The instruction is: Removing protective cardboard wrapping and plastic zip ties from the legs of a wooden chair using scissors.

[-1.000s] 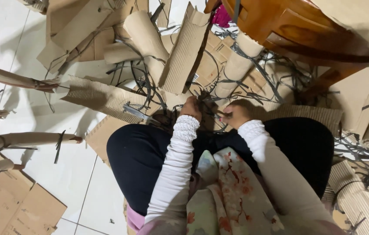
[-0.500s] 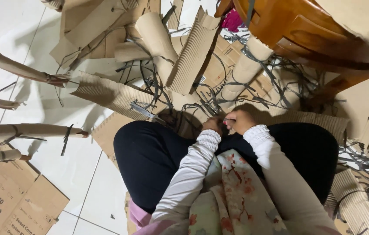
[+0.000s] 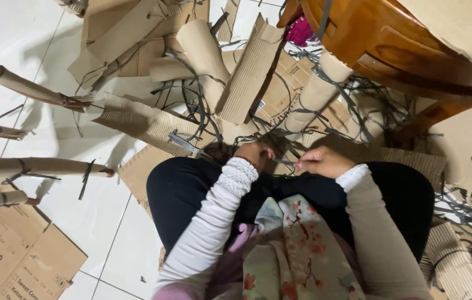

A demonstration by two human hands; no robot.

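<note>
I sit on the floor with black-trousered legs folded under me. My left hand [image 3: 255, 154] and my right hand [image 3: 322, 161] are close together above my knees, each pinching a thin dark strip [image 3: 284, 161] stretched between them. White sleeves cover both arms. A tangle of more dark strips [image 3: 353, 111] lies on the cardboard just beyond my hands. A small metal tool [image 3: 183, 143] rests on a corrugated sheet [image 3: 141, 122] to the left of my left hand.
Rolled cardboard tubes [image 3: 30, 166] bound with strips lie across the white tiled floor [image 3: 19, 39] at left. Flat printed cardboard [image 3: 13, 255] sits at bottom left. Corrugated pieces and rolls [image 3: 250, 72] pile ahead. A wooden chair [image 3: 380, 44] stands at top right.
Both hands have drawn back from the strip tangle toward my knees and moved slightly apart, with a thin strip now held between them. The view shifted a little.
</note>
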